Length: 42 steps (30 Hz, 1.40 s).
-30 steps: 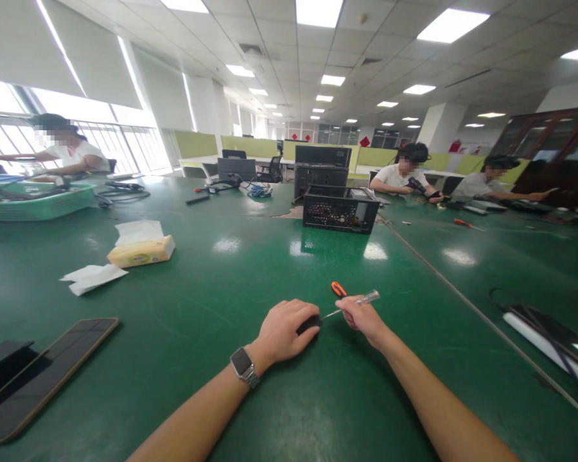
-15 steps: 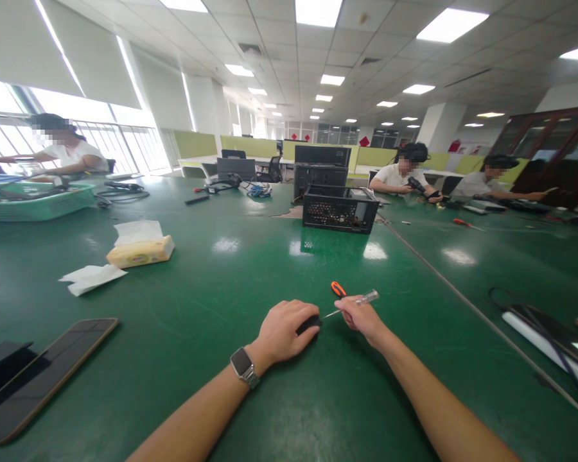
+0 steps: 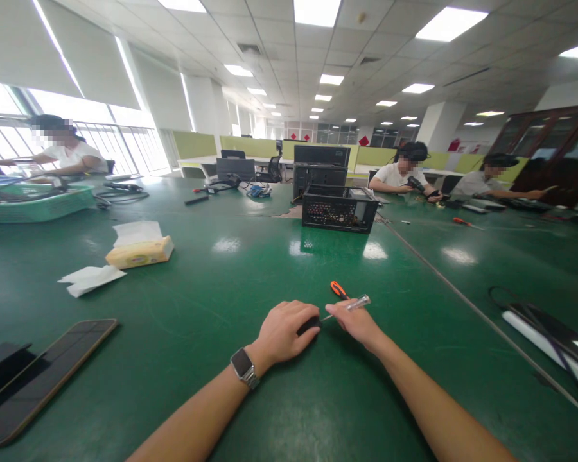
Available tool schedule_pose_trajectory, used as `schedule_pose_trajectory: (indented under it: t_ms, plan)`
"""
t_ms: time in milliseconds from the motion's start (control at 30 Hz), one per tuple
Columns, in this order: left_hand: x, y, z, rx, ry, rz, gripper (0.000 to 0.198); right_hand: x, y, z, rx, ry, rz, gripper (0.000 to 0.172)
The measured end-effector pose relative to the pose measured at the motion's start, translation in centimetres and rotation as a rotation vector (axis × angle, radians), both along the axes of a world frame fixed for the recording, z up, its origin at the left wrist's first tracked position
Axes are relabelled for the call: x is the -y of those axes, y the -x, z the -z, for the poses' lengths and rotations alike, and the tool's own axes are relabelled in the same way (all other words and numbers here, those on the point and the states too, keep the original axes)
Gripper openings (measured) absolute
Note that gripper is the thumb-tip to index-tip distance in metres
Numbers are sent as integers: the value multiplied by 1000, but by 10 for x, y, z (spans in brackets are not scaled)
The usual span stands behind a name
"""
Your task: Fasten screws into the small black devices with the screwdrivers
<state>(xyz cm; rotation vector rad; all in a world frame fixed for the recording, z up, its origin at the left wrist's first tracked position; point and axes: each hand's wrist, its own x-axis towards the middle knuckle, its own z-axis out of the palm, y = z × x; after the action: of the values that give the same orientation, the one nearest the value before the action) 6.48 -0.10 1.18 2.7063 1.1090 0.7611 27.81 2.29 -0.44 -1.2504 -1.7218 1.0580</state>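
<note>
My left hand [image 3: 288, 330], with a watch [image 3: 245, 367] on its wrist, is closed round a small black object [image 3: 309, 325] on the green table [image 3: 289, 410]. My right hand [image 3: 356, 323] grips a screwdriver with a clear handle [image 3: 359, 303]. Its thin shaft points left, and the tip is at or very near the right end of the black object; contact cannot be made out. Just behind my right hand lies an orange and black tool [image 3: 338, 290], partly hidden by that hand.
An open black computer case [image 3: 340, 210] stands farther back. Tissues [image 3: 139, 252] and a dark flat panel [image 3: 52, 378] lie left, with a green basket [image 3: 43, 204] behind. A white-edged device [image 3: 549, 343] is at right. Several people sit around the table.
My right hand and the screwdriver have shifted slightly left, closer to the black object. The fingers have moved along the screwdriver's handle. My left hand has stayed in place.
</note>
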Motion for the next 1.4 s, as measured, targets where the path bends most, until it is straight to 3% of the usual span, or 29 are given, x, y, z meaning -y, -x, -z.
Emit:
schedule_pose_trajectory:
  t_ms: [133,233,367,500,633,700,767,867,967,1200,1400]
  plan:
    - [-1,0,0,-3,-2,9,25,1,1,1,101,-68,19,44]
    - [-1,1,1,-6,-15,22,26,1,2,1,101,-170,61,31]
    - [-2,2,0,-41,-46,39,27,1,4,0,-105,-208,79,28]
    - [-1,2,-2,-55,-73,40,29,2,2,-3,-352,-74,57,31]
    - [0,2,-2,-61,-70,30,29,-2,-4,-5,-482,-54,274,30]
    - [0,2,-2,-60,-69,28,28,-6,-8,-3,-394,-85,388,30]
    - [0,1,-1,-56,-68,24,27,-10,-13,-1,-168,-160,427,28]
    - [-1,1,-1,-47,-63,14,27,-13,-20,-1,263,-231,365,30]
    - [-2,1,0,-37,-67,6,28,-12,-25,-5,536,-148,293,36]
    - [-1,0,0,-31,-70,-2,29,-11,-24,-7,644,-23,175,44]
    - [-1,1,0,-20,-96,-20,29,-10,-20,-3,636,-119,149,56]
